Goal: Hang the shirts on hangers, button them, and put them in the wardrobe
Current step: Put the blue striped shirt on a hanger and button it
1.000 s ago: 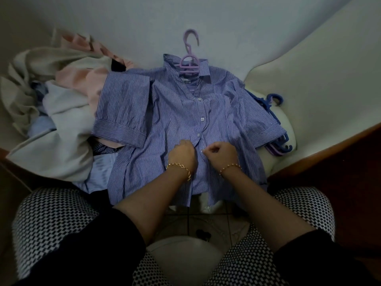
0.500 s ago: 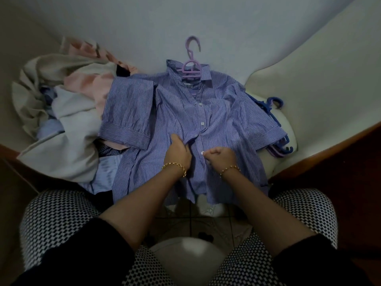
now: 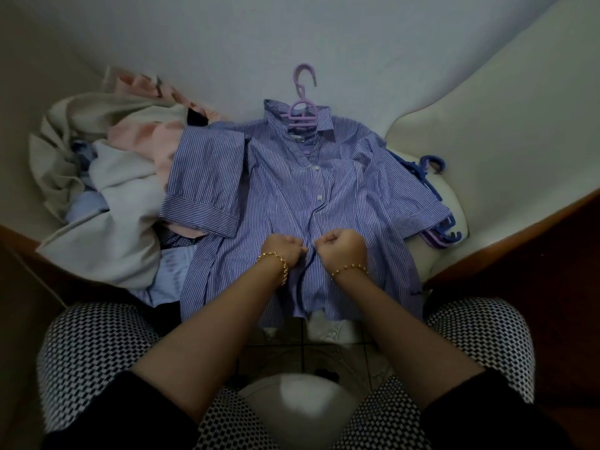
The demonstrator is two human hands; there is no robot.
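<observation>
Blue-striped cotton shirt (image 3: 292, 196) lies flat, front up, on a white surface, with a lilac hanger (image 3: 303, 108) already in the collar. Upper buttons done; lower placket open. Left hand (image 3: 285, 250) and right hand (image 3: 341, 246) meet there, fingers curled tight, each pinching a front edge. Cloth looks light, limp and quick to crease; best held at the placket edges. Clothes heap (image 3: 107, 177) lies left, spare hangers (image 3: 435, 196) right.
</observation>
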